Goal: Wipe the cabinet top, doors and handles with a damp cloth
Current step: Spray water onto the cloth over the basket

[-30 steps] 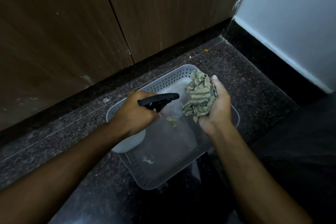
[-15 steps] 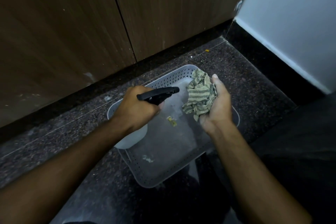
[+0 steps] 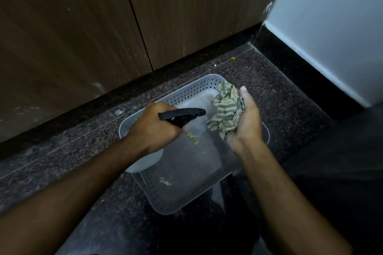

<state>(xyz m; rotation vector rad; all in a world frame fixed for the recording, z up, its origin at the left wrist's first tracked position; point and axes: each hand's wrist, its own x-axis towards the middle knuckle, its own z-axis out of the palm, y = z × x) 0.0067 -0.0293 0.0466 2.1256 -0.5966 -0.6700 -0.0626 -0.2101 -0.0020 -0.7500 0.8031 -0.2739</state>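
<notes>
Head view, only one. My left hand (image 3: pixel 154 128) is closed around the neck of a spray bottle (image 3: pixel 180 115): black trigger head on top, white body (image 3: pixel 146 161) poking out under my fist. Nozzle points right, at the cloth, tip just short of it. Can't tell if the trigger is pulled in; my fingers hide it.

My right hand (image 3: pixel 245 122) is palm up, fingers loosely cupped, holding a crumpled green-striped cloth (image 3: pixel 227 111). Cloth bunched in the palm, a tail hanging off the lower edge. Thumb sticks up beside it.

Both hands are over a pale perforated plastic tray (image 3: pixel 182 198) sitting on a dark speckled stone floor (image 3: pixel 275 93). Inside the tray: a small yellow scrap (image 3: pixel 192 138) near the middle, a whitish smudge (image 3: pixel 165 181) nearer me.

Beyond the tray, brown wood-grain cabinet doors (image 3: pixel 186 10), a vertical seam between two of them, scattered pale specks and smears on the left one. Black plinth strip (image 3: pixel 87 107) runs along their base. White wall (image 3: pixel 331 18) at right with a black skirting below it. No handles in frame.
</notes>
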